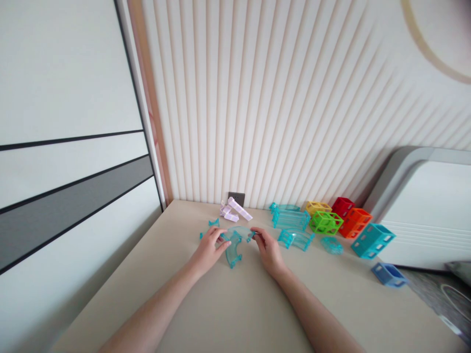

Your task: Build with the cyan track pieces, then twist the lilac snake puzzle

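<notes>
Between my hands is a translucent teal curved track piece, raised a little over the table. My left hand pinches its left end, and my right hand grips the right end with fingers and thumb. A second curved teal track piece appears just below it, near my left fingertips; I cannot tell whether the two touch. Behind my left hand, another teal piece shows only in part. Beyond the hands lie pale lilac bar-like pieces, close to the wall.
To the right lie more teal track pieces and a teal round part. Farther right are open-sided blocks: yellow, green, red, orange, teal and blue. A dark socket is on the ribbed wall.
</notes>
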`<act>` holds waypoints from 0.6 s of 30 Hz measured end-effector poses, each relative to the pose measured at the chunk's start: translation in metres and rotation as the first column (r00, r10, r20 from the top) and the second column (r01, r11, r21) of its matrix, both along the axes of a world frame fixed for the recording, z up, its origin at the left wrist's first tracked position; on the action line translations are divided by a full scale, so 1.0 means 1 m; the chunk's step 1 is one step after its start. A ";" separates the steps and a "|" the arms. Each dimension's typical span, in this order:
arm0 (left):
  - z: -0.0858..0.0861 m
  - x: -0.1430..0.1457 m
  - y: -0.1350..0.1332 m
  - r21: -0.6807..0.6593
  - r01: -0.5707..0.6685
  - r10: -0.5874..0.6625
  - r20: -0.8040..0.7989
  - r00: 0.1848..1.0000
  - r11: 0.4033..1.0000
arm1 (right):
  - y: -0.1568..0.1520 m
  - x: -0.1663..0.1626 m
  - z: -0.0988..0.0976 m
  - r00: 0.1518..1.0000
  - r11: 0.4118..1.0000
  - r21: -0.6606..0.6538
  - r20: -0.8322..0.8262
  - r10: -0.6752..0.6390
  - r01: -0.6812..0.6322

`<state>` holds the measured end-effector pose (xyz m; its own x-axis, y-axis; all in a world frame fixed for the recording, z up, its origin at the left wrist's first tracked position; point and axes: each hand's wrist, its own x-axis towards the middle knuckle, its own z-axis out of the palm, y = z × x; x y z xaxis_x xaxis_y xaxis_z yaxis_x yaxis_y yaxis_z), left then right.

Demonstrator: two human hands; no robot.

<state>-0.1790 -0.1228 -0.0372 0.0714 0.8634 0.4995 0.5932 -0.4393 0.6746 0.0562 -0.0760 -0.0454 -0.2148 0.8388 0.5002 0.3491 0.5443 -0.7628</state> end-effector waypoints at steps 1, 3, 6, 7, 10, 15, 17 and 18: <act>0.000 0.001 0.000 0.006 -0.004 0.005 -0.007 1.000 1.000 | -0.001 -0.002 -0.001 0.998 0.998 -0.058 -0.059 0.003 -0.006; 0.001 0.002 -0.002 0.024 -0.025 0.026 -0.035 0.999 0.999 | -0.002 -0.007 -0.003 0.980 0.986 -0.158 -0.197 0.027 -0.059; 0.006 0.001 -0.005 0.068 -0.041 0.048 -0.118 0.992 0.997 | -0.005 -0.014 -0.003 0.943 0.967 -0.202 -0.321 0.086 -0.157; 0.008 0.001 -0.007 0.086 -0.031 0.043 -0.148 0.988 0.996 | -0.005 -0.015 -0.004 0.936 0.964 -0.203 -0.339 0.096 -0.172; 0.013 0.002 -0.012 0.133 0.037 -0.008 -0.215 0.977 0.990 | -0.004 -0.018 -0.007 0.936 0.966 -0.204 -0.341 0.083 -0.160; 0.018 0.012 -0.022 0.221 0.119 -0.050 -0.296 0.954 0.968 | 0.003 -0.023 -0.016 0.945 0.968 -0.239 -0.328 -0.001 -0.082; 0.019 0.019 -0.026 0.256 0.123 -0.036 -0.320 0.947 0.959 | 0.005 -0.026 -0.017 0.947 0.968 -0.242 -0.320 -0.017 -0.065; 0.019 0.022 -0.028 0.263 0.124 -0.030 -0.335 0.942 0.957 | 0.006 -0.027 -0.017 0.953 0.969 -0.238 -0.302 -0.015 -0.060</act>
<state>-0.1566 -0.1511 -0.0177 0.3307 0.6796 0.6548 0.7150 -0.6333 0.2962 0.0293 -0.0701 -0.0625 -0.1072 0.9389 0.3271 0.0739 0.3356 -0.9391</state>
